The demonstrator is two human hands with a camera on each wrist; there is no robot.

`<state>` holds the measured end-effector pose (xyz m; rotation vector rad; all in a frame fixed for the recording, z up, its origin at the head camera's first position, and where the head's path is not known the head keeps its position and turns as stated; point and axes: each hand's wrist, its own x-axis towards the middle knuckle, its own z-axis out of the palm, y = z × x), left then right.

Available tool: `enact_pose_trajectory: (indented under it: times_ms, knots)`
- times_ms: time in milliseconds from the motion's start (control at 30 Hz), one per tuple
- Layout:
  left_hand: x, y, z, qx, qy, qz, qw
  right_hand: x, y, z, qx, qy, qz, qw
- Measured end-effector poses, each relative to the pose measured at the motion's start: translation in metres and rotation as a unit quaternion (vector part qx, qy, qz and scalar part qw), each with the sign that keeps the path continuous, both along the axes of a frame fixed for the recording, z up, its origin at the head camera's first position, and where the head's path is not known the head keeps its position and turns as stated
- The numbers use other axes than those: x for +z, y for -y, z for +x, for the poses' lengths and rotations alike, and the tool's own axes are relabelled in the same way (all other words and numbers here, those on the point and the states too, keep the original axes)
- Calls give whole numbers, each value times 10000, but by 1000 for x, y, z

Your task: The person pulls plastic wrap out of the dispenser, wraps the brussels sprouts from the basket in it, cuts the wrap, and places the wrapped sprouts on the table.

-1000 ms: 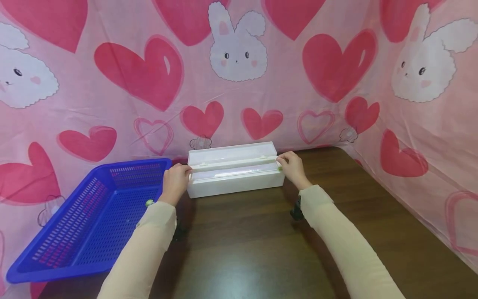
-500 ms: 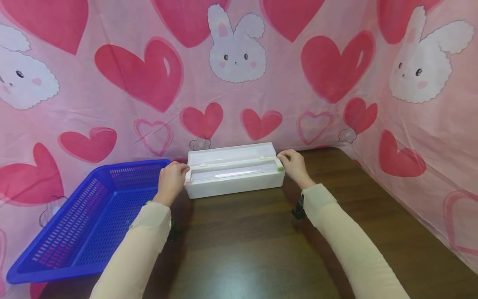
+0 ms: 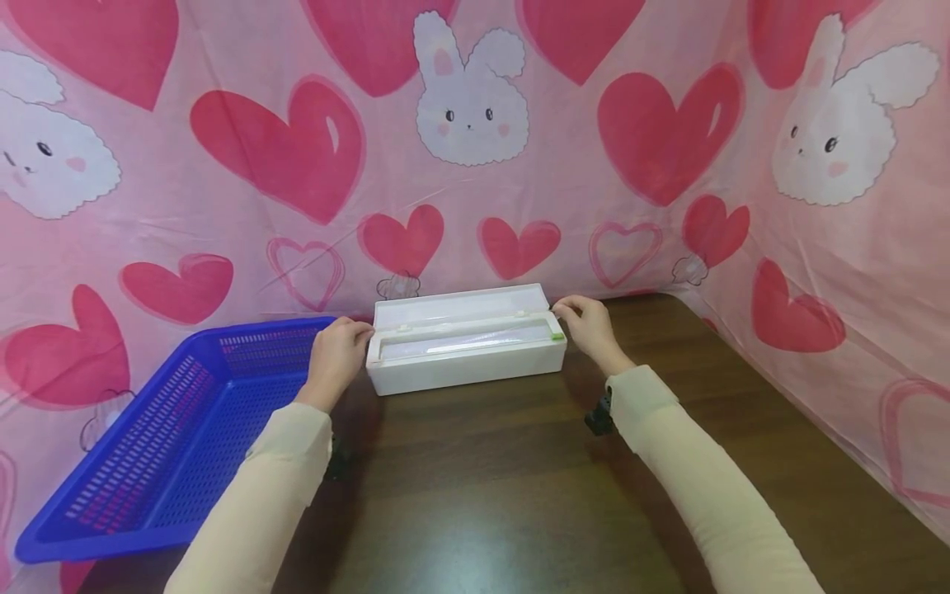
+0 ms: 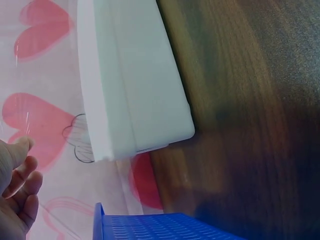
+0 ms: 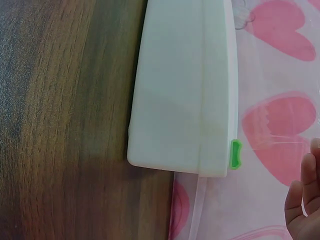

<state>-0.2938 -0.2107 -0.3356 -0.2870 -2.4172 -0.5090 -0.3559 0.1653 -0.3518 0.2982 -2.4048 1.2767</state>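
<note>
A long white cling film dispenser box (image 3: pixel 467 370) stands on the table with its lid (image 3: pixel 460 304) tipped back. Inside its white frame is a window, and a green slide cutter (image 5: pixel 236 154) sits at the right end. My left hand (image 3: pixel 337 359) is at the box's left rear corner, thumb and fingertips pinched together. Opposite it, my right hand (image 3: pixel 588 326) pinches at the right rear corner. Faint shiny streaks of clear cling film (image 5: pixel 280 145) run to the fingertips in both wrist views; its edges are hard to see.
A blue perforated plastic basket (image 3: pixel 104 540) stands left of the box, beside my left forearm. Dark wood tabletop (image 3: pixel 475 495) extends in front. Pink heart-patterned cloth (image 3: pixel 475 198) hangs close behind the box and along the right side.
Both hands have shifted slightly outward from the box ends. The frame round the window shows along the box's front edge now. A small green item in the basket has become hidden behind my left sleeve.
</note>
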Motion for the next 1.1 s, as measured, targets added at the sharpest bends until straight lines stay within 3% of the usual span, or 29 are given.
enact_pose_trajectory:
  times_ms: [600, 1100]
  knots:
    - [11, 4, 9, -105, 79, 166, 9998, 12, -6, 12, 204, -330, 12, 9992]
    - [22, 8, 20, -297, -146, 318, 9989, 23, -9, 23, 411, -737, 62, 9964]
